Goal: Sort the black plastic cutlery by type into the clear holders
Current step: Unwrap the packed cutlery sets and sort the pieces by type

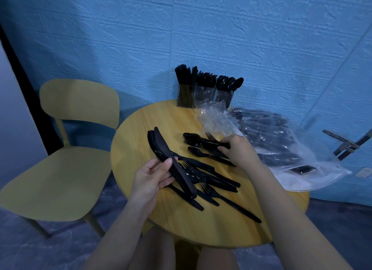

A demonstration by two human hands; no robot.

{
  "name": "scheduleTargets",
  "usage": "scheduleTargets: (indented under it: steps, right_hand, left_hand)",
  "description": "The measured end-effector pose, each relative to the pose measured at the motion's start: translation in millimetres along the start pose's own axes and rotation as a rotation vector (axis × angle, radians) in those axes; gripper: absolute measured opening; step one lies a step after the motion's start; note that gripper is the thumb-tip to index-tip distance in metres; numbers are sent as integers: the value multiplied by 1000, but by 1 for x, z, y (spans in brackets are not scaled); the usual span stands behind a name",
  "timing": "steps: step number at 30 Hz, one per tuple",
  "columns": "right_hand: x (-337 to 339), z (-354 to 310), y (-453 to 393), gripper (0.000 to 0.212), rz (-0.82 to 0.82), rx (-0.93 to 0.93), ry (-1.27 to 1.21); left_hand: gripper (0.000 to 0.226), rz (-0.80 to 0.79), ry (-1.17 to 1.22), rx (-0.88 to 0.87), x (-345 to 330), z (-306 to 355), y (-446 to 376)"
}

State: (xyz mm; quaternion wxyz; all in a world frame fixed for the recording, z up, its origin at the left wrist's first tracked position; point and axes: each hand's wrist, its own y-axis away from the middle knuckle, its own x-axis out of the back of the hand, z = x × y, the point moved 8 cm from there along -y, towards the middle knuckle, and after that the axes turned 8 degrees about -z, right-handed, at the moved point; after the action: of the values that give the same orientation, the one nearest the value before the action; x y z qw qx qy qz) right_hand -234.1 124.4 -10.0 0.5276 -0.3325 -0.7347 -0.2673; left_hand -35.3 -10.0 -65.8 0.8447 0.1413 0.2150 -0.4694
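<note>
My left hand point(155, 177) grips a stack of black plastic knives point(161, 147), blades pointing up and away over the round wooden table point(141, 128). My right hand point(237, 149) pinches the handle ends of a few spoons and a fork point(199, 139) lying on the table. A loose pile of forks, knives and spoons point(211, 181) lies between my hands. Three clear holders point(203, 96) stand at the table's far edge by the wall, from left to right filled with knives, forks and spoons.
A crumpled clear plastic bag point(217, 116) lies behind my right hand. A larger bag of black cutlery point(281, 140) covers the table's right side. A yellow chair point(66, 149) stands to the left. The blue wall point(201, 28) is close behind.
</note>
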Motion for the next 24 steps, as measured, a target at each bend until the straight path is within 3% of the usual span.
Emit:
scheduleTargets:
  steps: [4,10,14,17,21,24]
  right_hand:
    - [-1,-5,6,24,-37,31,-89]
    - [-19,-16,13,33,-227,104,-98]
    - [-3,-10,8,28,-190,104,-231]
    - [1,-2,-8,18,-101,80,-170]
    - [-20,-4,-29,29,-186,56,19]
    - [-21,-5,-40,23,-144,63,111]
  left_hand:
    - [30,-8,2,3,-2,1,1]
    - [40,-20,-21,-4,-2,2,2]
    - [44,-23,-28,-6,-3,3,2]
    - [45,-23,-30,-4,-3,3,2]
    - [48,-20,-32,2,-2,2,1]
    - [47,-19,-36,3,-2,2,1]
